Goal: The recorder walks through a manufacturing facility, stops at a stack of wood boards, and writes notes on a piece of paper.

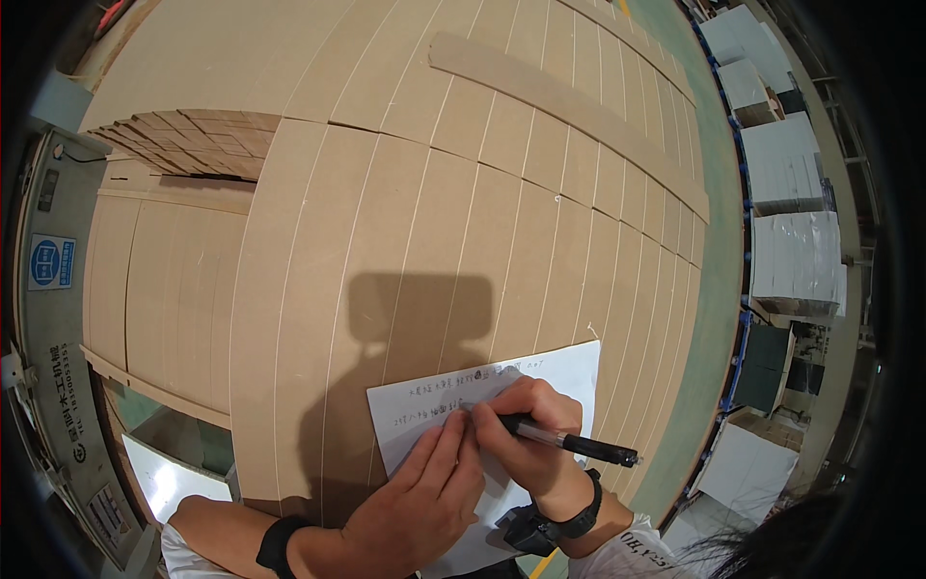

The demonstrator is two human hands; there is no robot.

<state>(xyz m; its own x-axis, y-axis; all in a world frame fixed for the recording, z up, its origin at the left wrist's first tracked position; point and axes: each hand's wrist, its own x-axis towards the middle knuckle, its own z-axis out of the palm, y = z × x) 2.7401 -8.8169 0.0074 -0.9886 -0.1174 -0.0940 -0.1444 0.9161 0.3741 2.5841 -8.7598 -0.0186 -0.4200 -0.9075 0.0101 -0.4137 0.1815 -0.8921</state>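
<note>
L grip (415, 511) flat, R grip (531, 463) prob. pinched

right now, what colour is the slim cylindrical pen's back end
The pen's back end is black, seen best in the head view.

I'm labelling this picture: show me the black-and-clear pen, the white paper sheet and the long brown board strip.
Black-and-clear pen (579, 445), head view: black rear barrel.
White paper sheet (496, 488), head view: bare central patch.
Long brown board strip (569, 116), head view: upper face, midway along.
</note>
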